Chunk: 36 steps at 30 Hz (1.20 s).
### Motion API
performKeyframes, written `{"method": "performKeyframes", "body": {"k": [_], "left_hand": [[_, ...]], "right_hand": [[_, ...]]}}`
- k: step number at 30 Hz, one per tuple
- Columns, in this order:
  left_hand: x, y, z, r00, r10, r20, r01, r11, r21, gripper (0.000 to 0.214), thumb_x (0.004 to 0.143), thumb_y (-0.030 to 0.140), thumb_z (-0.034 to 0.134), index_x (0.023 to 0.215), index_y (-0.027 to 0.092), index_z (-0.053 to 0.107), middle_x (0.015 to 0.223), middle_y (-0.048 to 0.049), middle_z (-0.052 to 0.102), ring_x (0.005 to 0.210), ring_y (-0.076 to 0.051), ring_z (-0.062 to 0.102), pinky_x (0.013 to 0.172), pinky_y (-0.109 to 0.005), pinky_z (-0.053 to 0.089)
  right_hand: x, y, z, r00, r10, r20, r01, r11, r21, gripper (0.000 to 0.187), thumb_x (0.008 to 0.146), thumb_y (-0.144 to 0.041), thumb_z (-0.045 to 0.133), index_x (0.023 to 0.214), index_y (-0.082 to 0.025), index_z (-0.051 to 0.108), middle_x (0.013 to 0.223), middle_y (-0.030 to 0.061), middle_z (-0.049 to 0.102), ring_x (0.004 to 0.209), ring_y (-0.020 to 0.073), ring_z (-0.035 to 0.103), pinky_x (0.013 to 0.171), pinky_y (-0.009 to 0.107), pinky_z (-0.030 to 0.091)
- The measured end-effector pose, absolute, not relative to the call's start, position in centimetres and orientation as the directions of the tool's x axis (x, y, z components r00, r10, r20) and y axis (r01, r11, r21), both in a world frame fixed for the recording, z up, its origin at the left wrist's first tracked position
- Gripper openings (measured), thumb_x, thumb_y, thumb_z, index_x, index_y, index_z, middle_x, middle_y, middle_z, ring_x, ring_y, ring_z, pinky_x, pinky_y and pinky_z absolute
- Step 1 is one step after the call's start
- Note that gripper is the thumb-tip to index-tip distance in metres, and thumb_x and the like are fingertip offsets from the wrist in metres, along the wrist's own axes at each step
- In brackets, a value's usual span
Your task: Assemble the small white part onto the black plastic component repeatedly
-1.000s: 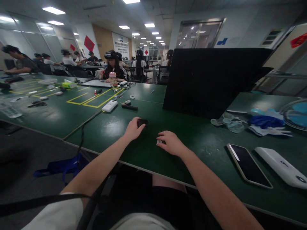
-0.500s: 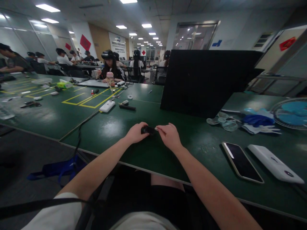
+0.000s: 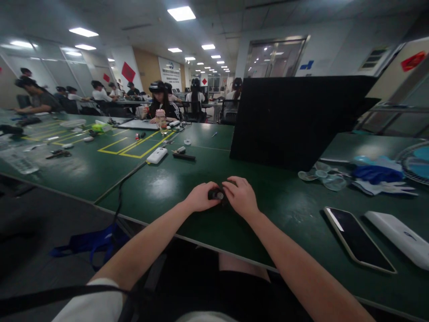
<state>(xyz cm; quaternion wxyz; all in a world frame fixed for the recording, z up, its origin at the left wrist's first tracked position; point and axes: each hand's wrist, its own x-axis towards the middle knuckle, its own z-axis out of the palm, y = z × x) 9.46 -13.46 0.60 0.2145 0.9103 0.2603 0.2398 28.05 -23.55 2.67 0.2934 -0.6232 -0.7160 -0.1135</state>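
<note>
My left hand (image 3: 203, 197) is closed around a small black cylindrical object (image 3: 212, 194) above the green table, near its front edge. The object's end, turned to the right, shows a round, light, metallic-looking face. Just beside that end is my right hand (image 3: 240, 197), its fingers curved and apart; nothing shows between them. Whether its fingertips touch the black object I cannot tell. Part of the object is hidden in my left palm.
A large black panel (image 3: 284, 120) stands ahead on the right. Rightward lie a phone (image 3: 358, 239), a white device (image 3: 398, 237), clear plastic pieces (image 3: 323, 176) and gloves (image 3: 378, 174). A white power bank (image 3: 157, 155) and black bar (image 3: 184, 157) lie ahead. A person (image 3: 164, 105) sits across.
Half a second ago my right fingertips pinched a small whitish piece at the black object's end. Now those fingers are apart, and the object's round end faces me more. The view has shifted slightly.
</note>
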Motion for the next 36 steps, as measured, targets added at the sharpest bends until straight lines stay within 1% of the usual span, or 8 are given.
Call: {"method": "performKeyframes", "body": {"k": [4, 9, 13, 15, 19, 23, 28, 36], "left_hand": [[9.3, -13.5, 0.8, 0.742, 0.583, 0.332, 0.368, -0.768, 0.524, 0.047, 0.075, 0.039, 0.074, 0.119, 0.028, 0.061, 0.108, -0.0030, 0.072, 0.100, -0.024, 0.068, 0.089, -0.039, 0.054], [9.3, -13.5, 0.7, 0.701, 0.641, 0.313, 0.426, -0.729, 0.536, 0.043, 0.078, 0.040, 0.071, 0.118, 0.026, 0.060, 0.111, -0.0055, 0.071, 0.101, -0.026, 0.067, 0.089, -0.041, 0.054], [9.3, -13.4, 0.3, 0.681, 0.653, 0.332, 0.428, -0.722, 0.544, 0.042, 0.080, 0.039, 0.070, 0.118, 0.026, 0.059, 0.112, -0.0053, 0.070, 0.102, -0.026, 0.067, 0.090, -0.041, 0.053], [9.4, -13.4, 0.1, 0.672, 0.656, 0.343, 0.429, -0.723, 0.542, 0.042, 0.080, 0.039, 0.070, 0.118, 0.026, 0.059, 0.112, -0.0052, 0.070, 0.102, -0.025, 0.066, 0.091, -0.041, 0.053], [9.5, -13.4, 0.0, 0.663, 0.664, 0.347, 0.440, -0.720, 0.536, 0.042, 0.080, 0.038, 0.070, 0.118, 0.025, 0.058, 0.112, -0.0055, 0.070, 0.102, -0.025, 0.066, 0.089, -0.039, 0.053], [9.7, -13.5, 0.1, 0.662, 0.672, 0.332, 0.455, -0.713, 0.534, 0.043, 0.079, 0.039, 0.071, 0.117, 0.025, 0.058, 0.110, -0.0047, 0.070, 0.099, -0.023, 0.067, 0.085, -0.037, 0.053], [9.6, -13.6, 0.1, 0.667, 0.680, 0.303, 0.462, -0.697, 0.549, 0.043, 0.078, 0.044, 0.072, 0.114, 0.026, 0.059, 0.103, -0.0034, 0.071, 0.092, -0.022, 0.068, 0.080, -0.034, 0.053], [9.7, -13.8, 0.2, 0.674, 0.687, 0.270, 0.430, -0.663, 0.613, 0.040, 0.076, 0.045, 0.073, 0.109, 0.026, 0.060, 0.091, -0.0006, 0.071, 0.081, -0.018, 0.068, 0.071, -0.030, 0.053]], "right_hand": [[30.9, -24.4, 3.8, 0.037, 0.879, 0.474, 0.937, 0.135, -0.323, 0.033, 0.096, -0.032, 0.049, 0.122, -0.023, 0.068, 0.120, 0.0103, 0.067, 0.116, 0.0285, 0.057, 0.099, 0.046, 0.045], [34.9, -26.3, 4.5, -0.050, 0.983, 0.174, 0.915, 0.115, -0.386, 0.054, 0.076, -0.023, 0.066, 0.130, -0.028, 0.065, 0.140, 0.0059, 0.058, 0.131, 0.0313, 0.049, 0.107, 0.048, 0.041], [35.5, -26.1, 3.5, -0.016, 1.000, 0.004, 0.916, 0.016, -0.401, 0.042, 0.076, -0.024, 0.065, 0.118, -0.028, 0.072, 0.123, 0.0060, 0.067, 0.111, 0.0275, 0.061, 0.093, 0.041, 0.049], [35.2, -25.6, 3.1, 0.000, 1.000, 0.016, 0.931, 0.006, -0.365, 0.033, 0.078, -0.027, 0.065, 0.110, -0.028, 0.075, 0.115, 0.0059, 0.068, 0.102, 0.0258, 0.063, 0.085, 0.038, 0.051], [34.3, -25.2, 3.0, 0.093, 0.969, 0.231, 0.953, -0.019, -0.304, 0.024, 0.080, -0.032, 0.068, 0.102, -0.027, 0.076, 0.114, 0.0086, 0.065, 0.102, 0.0280, 0.061, 0.081, 0.040, 0.051], [33.1, -25.2, 3.3, 0.184, 0.916, 0.357, 0.862, 0.024, -0.506, 0.029, 0.089, -0.042, 0.061, 0.111, -0.026, 0.072, 0.100, 0.0071, 0.068, 0.080, 0.0205, 0.062, 0.068, 0.035, 0.051], [31.1, -24.9, 2.7, 0.106, 0.936, 0.336, 0.692, 0.173, -0.701, 0.028, 0.091, -0.045, 0.060, 0.109, -0.027, 0.072, 0.093, 0.0013, 0.072, 0.076, 0.0168, 0.064, 0.070, 0.032, 0.051], [29.7, -24.9, 2.7, 0.048, 0.965, 0.257, 0.725, 0.143, -0.674, 0.028, 0.092, -0.046, 0.059, 0.104, -0.026, 0.074, 0.084, 0.0005, 0.073, 0.070, 0.0156, 0.063, 0.065, 0.030, 0.048]]}}
